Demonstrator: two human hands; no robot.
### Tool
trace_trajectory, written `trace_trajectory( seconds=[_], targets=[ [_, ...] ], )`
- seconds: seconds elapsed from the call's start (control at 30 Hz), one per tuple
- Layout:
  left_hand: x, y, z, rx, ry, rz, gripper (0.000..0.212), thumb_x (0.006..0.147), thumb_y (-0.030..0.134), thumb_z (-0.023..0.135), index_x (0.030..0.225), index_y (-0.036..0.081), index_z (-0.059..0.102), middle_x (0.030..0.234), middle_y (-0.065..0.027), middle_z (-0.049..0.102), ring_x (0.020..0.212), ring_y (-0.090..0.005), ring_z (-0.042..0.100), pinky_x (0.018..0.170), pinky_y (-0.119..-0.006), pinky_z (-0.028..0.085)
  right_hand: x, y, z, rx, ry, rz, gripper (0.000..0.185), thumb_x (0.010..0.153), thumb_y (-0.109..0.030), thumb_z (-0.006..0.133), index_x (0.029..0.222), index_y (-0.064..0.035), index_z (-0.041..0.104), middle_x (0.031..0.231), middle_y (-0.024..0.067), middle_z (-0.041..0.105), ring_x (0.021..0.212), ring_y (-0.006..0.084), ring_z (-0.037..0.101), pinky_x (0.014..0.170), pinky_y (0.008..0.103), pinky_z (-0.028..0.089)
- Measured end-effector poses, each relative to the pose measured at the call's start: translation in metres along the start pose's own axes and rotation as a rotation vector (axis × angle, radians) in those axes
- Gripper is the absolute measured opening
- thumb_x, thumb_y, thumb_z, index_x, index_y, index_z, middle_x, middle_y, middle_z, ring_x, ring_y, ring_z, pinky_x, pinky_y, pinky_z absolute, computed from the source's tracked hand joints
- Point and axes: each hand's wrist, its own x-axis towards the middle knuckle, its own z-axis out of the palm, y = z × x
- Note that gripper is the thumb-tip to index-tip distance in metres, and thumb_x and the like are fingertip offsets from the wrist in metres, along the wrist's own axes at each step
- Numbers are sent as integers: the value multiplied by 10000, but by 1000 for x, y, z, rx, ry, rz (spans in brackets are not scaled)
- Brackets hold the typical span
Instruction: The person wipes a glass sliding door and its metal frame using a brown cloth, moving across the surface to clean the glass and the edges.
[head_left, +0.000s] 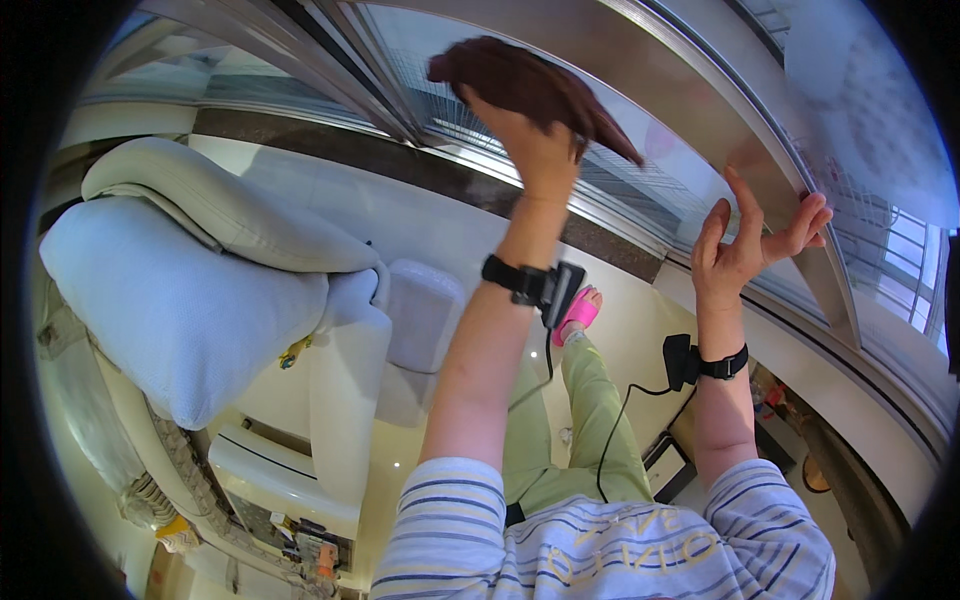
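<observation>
My left hand (534, 142) is raised against the glass door pane (660, 150), holding a dark brown cloth (525, 82). The cloth is blurred and covers most of my fingers. My right hand (739, 247) is at the metal door frame (750, 127), with its fingers spread. Its outer fingers reach the frame's edge; whether they press on it cannot be told. Each wrist wears a black strap with a small device and a cable.
A dark stone sill strip (450, 180) runs below the door's metal track. To the left stands a pale sofa (345, 382) with a light blue cover (180, 277); a grey-white padded stool (424, 315) sits beside it. A pink slipper (577, 315) is on my foot. Shelving items lie low at right.
</observation>
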Motion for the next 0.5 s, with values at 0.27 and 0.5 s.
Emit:
trace_trajectory(
  seconds=[0.27,0.5],
  targets=[
    [7,-9,0,-316,66,-158,748,904,226,619,1481,60,172,1473,-277,252,1357,-368,301,1151,-456,205,-1,2,5,25,29,7,259,823,-150,615,1044,-228,727,1560,197,149,1464,369,45,1144,506,-59],
    [-22,3,20,469,-106,228,727,825,60,576,1453,-16,217,1484,-309,195,1357,-471,232,1159,-537,92,3,3,-1,83,22,-1,222,798,-172,623,980,-233,735,1553,226,198,1460,381,91,1145,508,-75]
  ],
)
